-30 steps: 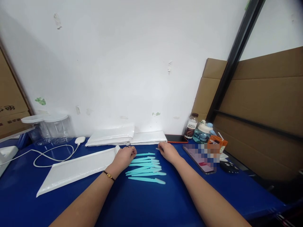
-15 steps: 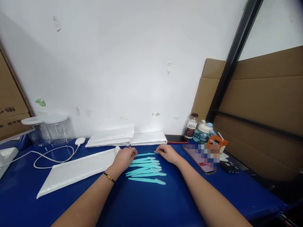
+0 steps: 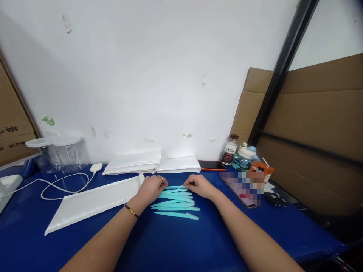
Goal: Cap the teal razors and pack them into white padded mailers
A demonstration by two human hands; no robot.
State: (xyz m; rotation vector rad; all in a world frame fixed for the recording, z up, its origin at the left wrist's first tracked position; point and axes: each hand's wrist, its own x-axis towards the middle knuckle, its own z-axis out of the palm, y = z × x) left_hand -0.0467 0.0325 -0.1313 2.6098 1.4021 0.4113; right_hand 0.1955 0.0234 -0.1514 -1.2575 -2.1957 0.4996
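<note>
Several thin turquoise plastic sticks [image 3: 176, 204] lie in a loose row on the blue table [image 3: 176, 245]. My left hand [image 3: 151, 189] rests curled at the left end of the topmost sticks, touching them. At their right end my right hand [image 3: 198, 186] pinches the tip of the top stick [image 3: 175, 187]. Both sets of fingers are closed. A long white padded bag [image 3: 93, 202] lies flat just left of my left hand.
White bags [image 3: 136, 162] are stacked at the wall. Two clear jars [image 3: 58, 153] and a white cable [image 3: 59, 185] stand at the left. Right of the sticks are a phone [image 3: 241, 187], a second phone [image 3: 211, 165], bottles [image 3: 241, 155], an orange carton [image 3: 262, 172] and cardboard panels [image 3: 317, 128].
My right hand has moved left and closer, from beside the white bags onto the right end of the top stick. My left hand has edged slightly right.
</note>
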